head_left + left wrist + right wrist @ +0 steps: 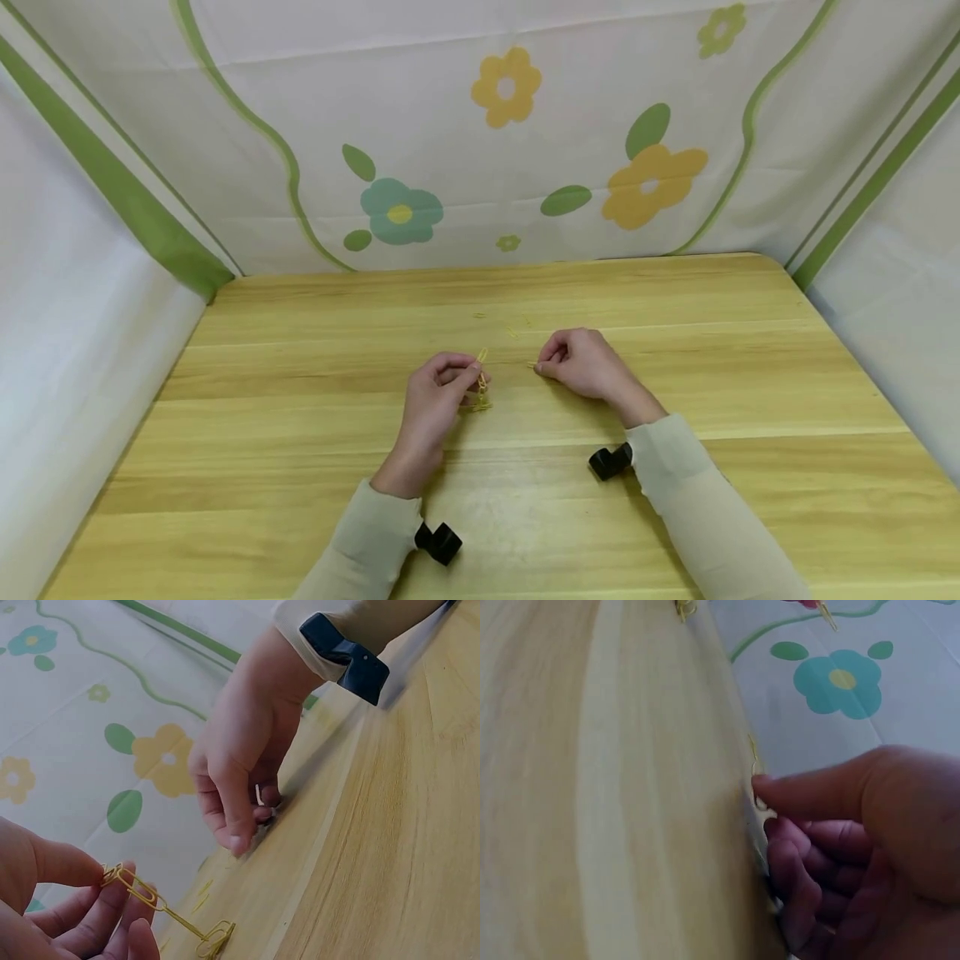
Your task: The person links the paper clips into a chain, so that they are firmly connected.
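Note:
My left hand (438, 400) pinches a chain of yellow paper clips (482, 387) between thumb and forefinger. One clip stands up above the fingertips, and the rest dangles below, its lower end close over the wooden table. In the left wrist view the linked clips (184, 924) run from the fingertips down toward the tabletop. To the right, my right hand (588, 365) pinches a single yellow paper clip (531, 364) low at the table surface. The right wrist view has this clip (755, 766) at the thumb tip, partly covered by it.
Beyond the hands, several loose yellow clips lie on the wooden table (300, 450), among them one clip (479, 316) at the far side and another (512, 332) nearer the right hand. A flower-patterned curtain (450, 117) closes off the back edge. Black wrist cameras sit on both sleeves.

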Motion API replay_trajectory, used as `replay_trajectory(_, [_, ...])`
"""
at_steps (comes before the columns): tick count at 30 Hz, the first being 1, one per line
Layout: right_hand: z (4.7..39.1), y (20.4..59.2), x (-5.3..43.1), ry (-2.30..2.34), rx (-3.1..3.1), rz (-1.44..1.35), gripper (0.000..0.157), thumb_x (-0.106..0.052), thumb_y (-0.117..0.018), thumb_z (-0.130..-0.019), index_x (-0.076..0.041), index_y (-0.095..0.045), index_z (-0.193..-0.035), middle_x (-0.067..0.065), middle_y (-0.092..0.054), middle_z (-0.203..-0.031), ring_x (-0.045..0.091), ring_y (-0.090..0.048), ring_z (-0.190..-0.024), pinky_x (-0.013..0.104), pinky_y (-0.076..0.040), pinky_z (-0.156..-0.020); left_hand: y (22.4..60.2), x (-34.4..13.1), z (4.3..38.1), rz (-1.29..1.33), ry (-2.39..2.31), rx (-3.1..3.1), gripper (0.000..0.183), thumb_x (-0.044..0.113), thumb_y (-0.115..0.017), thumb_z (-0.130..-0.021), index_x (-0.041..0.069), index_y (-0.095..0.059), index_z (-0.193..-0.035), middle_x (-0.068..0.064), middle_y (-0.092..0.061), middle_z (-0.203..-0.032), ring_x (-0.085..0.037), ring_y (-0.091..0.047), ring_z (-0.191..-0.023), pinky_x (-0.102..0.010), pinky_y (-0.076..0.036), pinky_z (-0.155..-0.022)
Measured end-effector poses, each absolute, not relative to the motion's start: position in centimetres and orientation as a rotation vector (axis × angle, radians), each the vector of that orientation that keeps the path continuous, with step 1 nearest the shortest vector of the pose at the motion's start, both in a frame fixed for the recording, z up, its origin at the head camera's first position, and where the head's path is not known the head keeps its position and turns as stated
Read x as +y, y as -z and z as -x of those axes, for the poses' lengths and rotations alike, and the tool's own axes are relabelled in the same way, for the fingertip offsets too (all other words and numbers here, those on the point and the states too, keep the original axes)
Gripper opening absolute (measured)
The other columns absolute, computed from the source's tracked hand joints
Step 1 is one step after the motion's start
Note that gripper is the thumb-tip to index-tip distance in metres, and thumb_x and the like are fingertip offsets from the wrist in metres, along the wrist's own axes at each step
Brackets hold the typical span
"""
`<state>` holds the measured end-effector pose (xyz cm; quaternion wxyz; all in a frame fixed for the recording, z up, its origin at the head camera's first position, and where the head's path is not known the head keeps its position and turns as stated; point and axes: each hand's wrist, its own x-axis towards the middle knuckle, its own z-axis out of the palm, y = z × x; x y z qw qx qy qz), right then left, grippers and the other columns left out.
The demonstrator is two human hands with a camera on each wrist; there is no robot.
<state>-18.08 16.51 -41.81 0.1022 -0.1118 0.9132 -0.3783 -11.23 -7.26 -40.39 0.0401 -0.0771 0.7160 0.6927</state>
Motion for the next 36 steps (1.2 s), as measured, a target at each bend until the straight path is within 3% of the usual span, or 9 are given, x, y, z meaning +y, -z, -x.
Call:
replay_trajectory(8, [17.4, 40.4, 16.0, 1.354, 2.486, 0.526, 0.007, -0.017, -0.072, -0.105, -0.010, -0.070, -0.105, 0.011, -0.074, -0.097, 0.024, -0.068, -0.082, 0.034, -0.058, -0.070, 40.3, -7.0, 11.2, 0.246, -2.134, 2.196, 0.017, 0.012, -0.069, -0.106, 0.000, -0.072, -0.118, -0.010, -0.081, -0.100, -0.012, -0.072, -0.085, -0.032, -0.055, -0.078])
replay_trajectory(15, [16.6, 38.8, 15.5, 1.494, 2.479, 0.577, 0.007, -0.014, -0.072, -0.105, -0.010, -0.072, -0.110, 0.010, -0.075, -0.101, 0.031, -0.072, -0.094, 0.031, -0.060, -0.077, 40.3, -7.0, 11.1, 0.278, -2.163, 2.192, 0.018, 0.012, -0.070, -0.105, -0.001, -0.072, -0.118, -0.008, -0.080, -0.098, -0.012, -0.071, -0.085, -0.030, -0.055, -0.075])
replay_trajectory(22, [16.2, 37.9, 15.4, 1.538, 2.558, 0.577, 0.007, -0.019, -0.076, -0.103, -0.016, -0.078, -0.108, 0.003, -0.076, -0.104, 0.022, -0.068, -0.095, 0.028, -0.056, -0.081, 40.3, -6.8, 11.1, 0.223, -2.185, 2.192, 0.016, 0.014, -0.072, -0.105, 0.002, -0.072, -0.115, -0.009, -0.079, -0.098, -0.014, -0.071, -0.085, -0.029, -0.056, -0.076])
replay_trajectory(36, [15.5, 37.8, 14.3, 1.616, 2.533, 0.685, 0.009, -0.013, -0.078, -0.100, -0.010, -0.082, -0.107, 0.003, -0.081, -0.103, 0.017, -0.073, -0.093, 0.031, -0.059, -0.081, 40.3, -6.5, 10.8, 0.180, -2.162, 2.202, 0.015, 0.016, -0.072, -0.104, 0.003, -0.073, -0.112, -0.004, -0.076, -0.092, -0.016, -0.067, -0.087, -0.030, -0.054, -0.077])
